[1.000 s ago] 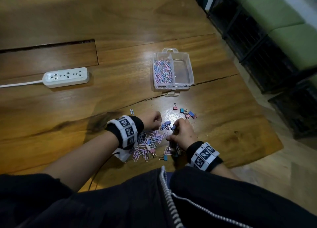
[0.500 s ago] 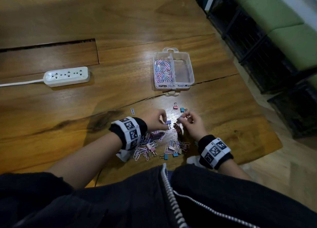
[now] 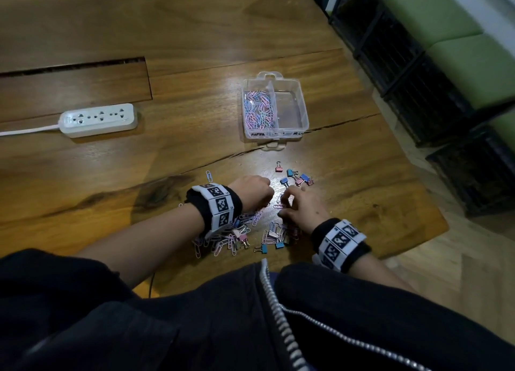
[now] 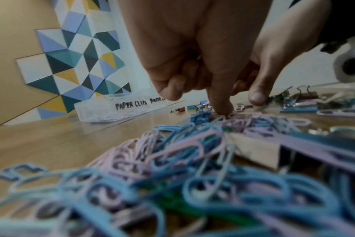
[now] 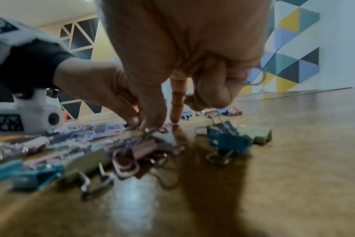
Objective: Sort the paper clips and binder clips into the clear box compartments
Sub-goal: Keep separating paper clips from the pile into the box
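Observation:
The clear box [image 3: 289, 136] stands beyond my hands; its left compartment holds paper clips [image 3: 259, 111], its right one is bare. A mixed pile of paper clips [image 4: 192, 160] and binder clips [image 3: 271, 235] lies under my wrists. Several binder clips [image 3: 296, 178] sit apart, just past my fingers. My left hand [image 3: 255, 191] is curled, one fingertip [image 4: 221, 109] pressing on the pile; any clip inside it is hidden. My right hand [image 3: 299, 206] has its thumb [image 5: 152, 118] and forefinger [image 5: 175, 112] down on the table, and its curled fingers hold a clip whose wire loop [image 5: 259, 78] sticks out.
A white power strip [image 3: 97, 119] with its cable lies far left on the wooden table [image 3: 195, 36]. The table's edge runs close on the right, with black crates [image 3: 418, 78] and green cushions [image 3: 459, 50] beyond. One stray paper clip [image 3: 209, 175] lies by my left wrist.
My right hand moved forward from the near side of the pile to its far edge, beside my left hand. The left hand barely shifted.

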Motion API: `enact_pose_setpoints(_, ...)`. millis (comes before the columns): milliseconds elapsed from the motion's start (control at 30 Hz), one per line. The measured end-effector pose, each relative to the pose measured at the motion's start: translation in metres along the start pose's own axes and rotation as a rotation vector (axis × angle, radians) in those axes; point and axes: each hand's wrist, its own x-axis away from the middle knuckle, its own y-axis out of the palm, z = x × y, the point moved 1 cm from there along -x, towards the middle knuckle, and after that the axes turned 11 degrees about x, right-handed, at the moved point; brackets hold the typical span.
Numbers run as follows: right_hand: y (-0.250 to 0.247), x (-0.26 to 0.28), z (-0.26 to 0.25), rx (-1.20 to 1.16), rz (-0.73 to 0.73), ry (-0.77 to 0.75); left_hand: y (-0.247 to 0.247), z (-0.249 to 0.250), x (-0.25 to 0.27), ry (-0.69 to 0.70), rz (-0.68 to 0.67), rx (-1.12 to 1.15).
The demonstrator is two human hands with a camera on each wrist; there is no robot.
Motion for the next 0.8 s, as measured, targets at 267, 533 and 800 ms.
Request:
enact_pose_setpoints(267,0.002,0.001,0.002,0.131,-0.025,-0.086,-0.006,-0.011,0.012,-0.187,-0.077,0.258)
enact_pose_setpoints(533,-0.002,0.001,0.005,-0.366,-0.07,0.019,0.008,-0.002,0.01,-0.238,0.059,0.044)
enact_pose_setpoints(800,-0.006,0.011,-0.005,-0.493,-0.201,0.045,0.015,-0.003,0.013,-0.368,-0.024,0.143)
